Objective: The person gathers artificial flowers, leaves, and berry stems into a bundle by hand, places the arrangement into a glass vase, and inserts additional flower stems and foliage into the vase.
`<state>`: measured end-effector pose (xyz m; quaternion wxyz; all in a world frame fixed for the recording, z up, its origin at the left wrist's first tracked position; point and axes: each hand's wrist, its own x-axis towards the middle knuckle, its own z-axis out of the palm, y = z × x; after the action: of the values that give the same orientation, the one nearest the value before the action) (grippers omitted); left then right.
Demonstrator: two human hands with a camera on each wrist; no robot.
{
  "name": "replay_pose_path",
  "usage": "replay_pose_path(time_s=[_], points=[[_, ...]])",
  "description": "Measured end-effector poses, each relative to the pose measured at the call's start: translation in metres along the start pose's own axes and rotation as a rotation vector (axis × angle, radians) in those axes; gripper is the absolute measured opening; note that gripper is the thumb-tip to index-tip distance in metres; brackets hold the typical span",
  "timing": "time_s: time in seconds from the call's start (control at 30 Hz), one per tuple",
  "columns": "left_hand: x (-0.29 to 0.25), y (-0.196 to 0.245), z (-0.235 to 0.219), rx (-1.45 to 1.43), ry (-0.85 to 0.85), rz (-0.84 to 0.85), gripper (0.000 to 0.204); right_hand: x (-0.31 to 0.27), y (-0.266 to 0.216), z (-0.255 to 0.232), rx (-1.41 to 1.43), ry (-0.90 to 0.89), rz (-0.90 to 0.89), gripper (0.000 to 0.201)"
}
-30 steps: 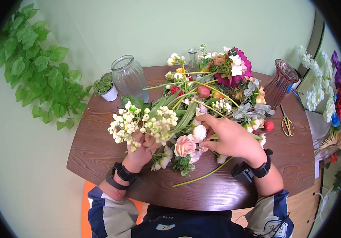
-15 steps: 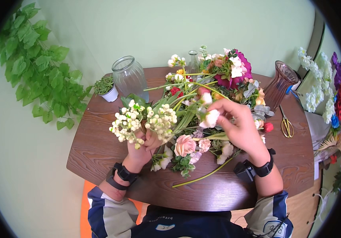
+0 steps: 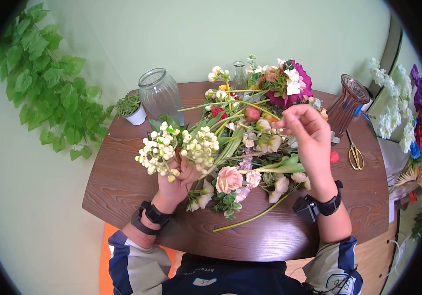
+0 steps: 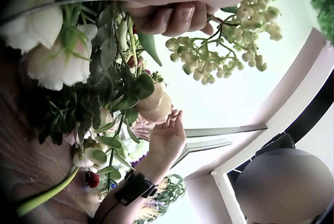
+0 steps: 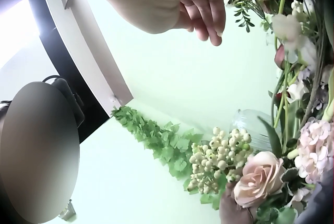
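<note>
The berry spray (image 3: 200, 150), two bunches of pale round berries, is in the left hand (image 3: 173, 186), above the front left part of the flower pile and on the near side of the glass jar (image 3: 160, 96). It looks artificial and probably weighs very little. The thin branching stems seem likely to bend and spring back, while the berries look smooth and could slip or pull off if squeezed. The main stem below the fork looks the surest place to take hold; the left hand's fingers are curled around the stems just under the bunches, leaving the berries free. How tightly they press cannot be told.

The white flowers (image 3: 268, 142) lie near the middle of the pile. Their petals look soft and easily creased, so a pinch on the stem would likely suit them better than one on the heads. Stems cross over one another here, and a pull could snag.

The right hand (image 3: 310, 140) is raised over the right side of the pile, bent up from the wrist, its fingers loosely bent and holding nothing that shows. The left forearm slants in over the tabletop (image 3: 262, 243), and its hand is partly hidden behind the pink rose (image 5: 259, 178) in the right wrist view.
</note>
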<state>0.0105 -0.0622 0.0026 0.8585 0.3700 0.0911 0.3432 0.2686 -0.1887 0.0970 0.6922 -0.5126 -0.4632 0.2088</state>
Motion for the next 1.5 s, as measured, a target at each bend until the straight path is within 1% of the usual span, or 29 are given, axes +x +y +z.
replay_pose_path(time_s=[0.03,0.1,0.13,0.17,0.23,0.3,0.37,0.43,0.53,0.6,0.63,0.7,0.73,0.8,0.83,0.9,0.93,1.0,1.1,1.17,1.2,1.23,1.27,1.3,1.33,1.37,1.43,1.47,1.5], points=[[0.0,0.0,0.0,-0.001,-0.001,0.002,0.027,-0.001,0.003,0.002,-0.001,-0.001,-0.002,0.008],[0.001,-0.001,-0.001,-0.003,0.006,-0.001,0.027,-0.002,0.009,0.007,-0.301,-0.112,-0.086,0.011],[0.001,-0.001,-0.001,-0.003,0.008,-0.002,0.027,-0.001,0.009,0.009,-0.452,-0.15,-0.147,0.019],[0.001,-0.001,-0.001,-0.003,-0.005,0.004,0.027,-0.001,0.013,0.01,-0.452,-0.152,-0.144,0.019],[0.0,-0.001,0.0,-0.002,-0.02,0.009,0.026,-0.001,0.028,0.011,-0.782,-0.272,-0.336,0.025],[0.001,-0.001,0.0,0.002,0.007,0.012,0.026,-0.003,0.037,0.009,-0.838,-0.312,-0.308,0.027],[0.001,-0.001,0.001,0.005,0.002,0.019,0.026,-0.004,0.038,0.011,-0.978,-0.367,-0.298,0.025],[0.0,-0.001,0.001,0.005,0.004,0.023,0.026,-0.006,0.041,0.011,-0.967,-0.358,-0.258,0.022],[0.002,0.0,0.002,0.008,-0.025,0.025,0.026,-0.005,0.042,0.01,-0.989,-0.352,-0.305,0.018],[0.003,0.0,0.002,0.002,-0.051,0.027,0.025,-0.004,0.037,0.012,-0.951,-0.302,-0.382,0.013],[0.003,0.0,0.003,0.002,-0.05,0.026,0.025,-0.004,0.034,0.013,-0.95,-0.303,-0.381,0.013],[0.002,0.002,0.008,0.039,-0.019,0.047,0.023,-0.004,0.027,0.014,-0.903,-0.283,-0.5,0.011],[0.002,0.002,0.007,0.039,-0.019,0.048,0.023,-0.004,0.025,0.015,-0.903,-0.283,-0.502,0.011],[0.004,0.005,0.005,-0.005,-0.111,0.06,0.024,-0.005,0.021,0.016,-0.877,-0.293,-0.627,0.012],[0.004,0.008,0.006,-0.004,-0.113,0.06,0.024,-0.005,0.018,0.016,-0.878,-0.291,-0.629,0.012],[0.002,0.014,0.012,-0.003,-0.052,0.063,0.026,-0.007,0.011,0.019,-0.81,-0.341,-0.723,0.016],[0.002,0.015,0.008,-0.021,-0.044,0.063,0.027,-0.008,0.008,0.02,-0.809,-0.34,-0.721,0.016],[0.001,0.019,0.005,-0.019,-0.028,0.04,0.027,-0.012,0.001,0.022,-0.712,-0.475,-0.816,0.02],[0.001,0.021,0.008,-0.02,-0.021,0.001,0.024,-0.018,-0.007,0.027,-0.625,-0.517,-0.852,0.02],[0.003,0.017,0.012,0.059,-0.026,0.036,0.023,-0.018,-0.009,0.028,-0.589,-0.524,-0.865,0.021],[0.004,0.013,0.015,0.059,-0.025,0.035,0.023,-0.019,-0.009,0.028,-0.608,-0.449,-0.872,0.022],[0.004,0.008,0.018,0.076,0.135,0.024,0.02,-0.018,-0.009,0.028,-0.627,-0.374,-0.88,0.022],[0.004,0.003,0.021,0.093,0.294,0.014,0.021,-0.017,-0.009,0.027,-0.627,-0.375,-0.882,0.022],[0.001,0.0,0.022,0.109,0.452,0.004,0.026,-0.015,-0.007,0.027,-0.632,-0.308,-0.868,0.022],[-0.004,-0.002,-0.006,0.222,0.138,-0.057,0.039,-0.014,-0.005,0.027,-0.635,-0.241,-0.852,0.021],[-0.004,-0.004,-0.008,0.222,0.138,-0.056,0.039,-0.014,-0.003,0.027,-0.634,-0.241,-0.852,0.021],[-0.005,-0.005,-0.011,0.102,-0.069,-0.08,0.038,-0.014,-0.002,0.028,-0.633,-0.168,-0.785,0.02],[-0.004,-0.005,-0.009,0.186,-0.084,-0.088,0.041,-0.016,-0.001,0.028,-0.633,-0.166,-0.788,0.02],[-0.004,-0.004,-0.01,0.189,-0.087,-0.086,0.041,-0.018,-0.001,0.027,-0.662,-0.173,-0.769,0.019]])
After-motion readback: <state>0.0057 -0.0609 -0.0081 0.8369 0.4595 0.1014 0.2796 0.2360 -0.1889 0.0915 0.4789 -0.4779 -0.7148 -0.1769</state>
